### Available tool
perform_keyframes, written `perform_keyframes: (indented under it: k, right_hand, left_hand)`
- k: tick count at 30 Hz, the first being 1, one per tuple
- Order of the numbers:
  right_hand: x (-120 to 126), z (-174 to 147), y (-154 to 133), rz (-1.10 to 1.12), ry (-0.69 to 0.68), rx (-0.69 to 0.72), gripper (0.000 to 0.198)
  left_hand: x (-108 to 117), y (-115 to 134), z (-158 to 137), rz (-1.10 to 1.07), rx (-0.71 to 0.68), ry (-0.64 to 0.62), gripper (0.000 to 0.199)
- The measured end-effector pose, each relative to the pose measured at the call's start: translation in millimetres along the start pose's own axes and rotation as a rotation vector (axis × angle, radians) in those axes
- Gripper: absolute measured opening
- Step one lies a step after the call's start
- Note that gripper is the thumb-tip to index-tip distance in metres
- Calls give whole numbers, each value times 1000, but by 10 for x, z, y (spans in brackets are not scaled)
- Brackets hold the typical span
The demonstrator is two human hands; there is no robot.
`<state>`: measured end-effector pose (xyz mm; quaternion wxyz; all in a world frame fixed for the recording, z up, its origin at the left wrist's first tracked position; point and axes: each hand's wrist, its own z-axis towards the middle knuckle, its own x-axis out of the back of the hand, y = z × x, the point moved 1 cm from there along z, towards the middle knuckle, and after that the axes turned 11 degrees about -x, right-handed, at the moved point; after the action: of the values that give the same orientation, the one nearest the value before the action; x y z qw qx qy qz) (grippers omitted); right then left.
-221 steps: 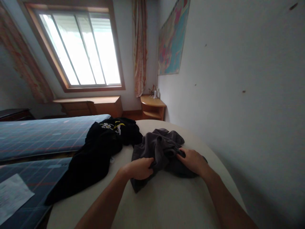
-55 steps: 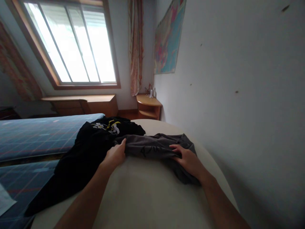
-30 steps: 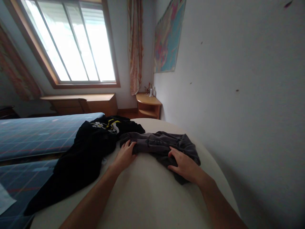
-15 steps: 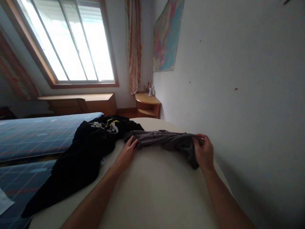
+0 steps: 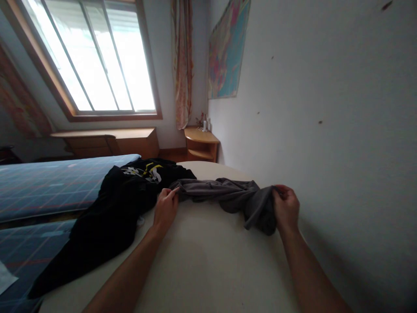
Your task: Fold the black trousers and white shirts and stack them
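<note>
A dark grey garment lies bunched in a long strip across the far part of the cream table; its kind cannot be made out. My left hand pinches its left end between thumb and fingers. At the other end, my right hand is closed on a gathered edge, and loose folds hang beside it onto the table. A black garment with a white and yellow print rests along the table's left side, touching the grey one near my left hand.
Left of the table is a bed with a blue checked cover. The white wall runs close along the right. Beyond stand a low wooden desk under the window and a corner shelf.
My left hand has shifted slightly left and gone from lying on the garment to pinching its end. My right hand has moved a little right, spreading the folds at that end.
</note>
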<state>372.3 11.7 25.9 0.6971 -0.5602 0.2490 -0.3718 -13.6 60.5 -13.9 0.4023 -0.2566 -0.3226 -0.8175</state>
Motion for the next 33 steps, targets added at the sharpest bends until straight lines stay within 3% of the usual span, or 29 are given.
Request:
perform_keyframes:
  k: [3, 6, 8, 11, 13, 16, 20, 28, 30, 33]
  right_hand:
    - [13, -18, -33, -233, -2, 230, 24]
    - [1, -167, -208, -388, -58, 455, 32]
    - [-31, -318, -335, -516, -151, 493, 37]
    - [-112, -577, -435, -788, -244, 428, 38]
    - [-178, -735, -419, -950, -261, 439, 40]
    - [-268, -876, -312, -1041, -356, 580, 45]
    - [-303, -835, -229, -971, -513, 638, 17]
    - [-290, -618, -395, -273, -654, 251, 44]
    - [-293, -583, -359, -233, -639, 223, 45]
    - [-275, -539, -283, -331, -545, 276, 33]
  left_hand:
    - [54, 51, 13, 3, 74, -17, 31]
    - [37, 140, 1, -20, 108, -87, 28]
    - [5, 208, -21, -67, 57, -139, 24]
    - [-50, 282, -69, -134, -131, -216, 21]
    - [-92, 290, -104, -162, -256, -256, 31]
    - [-155, 246, -143, -186, -326, -272, 51]
    - [-207, 189, -167, -186, -315, -288, 56]
    - [-171, 264, -174, -282, -289, -236, 67]
    - [-164, 275, -171, -307, -282, -225, 62]
    - [-156, 279, -154, -294, -282, -250, 36]
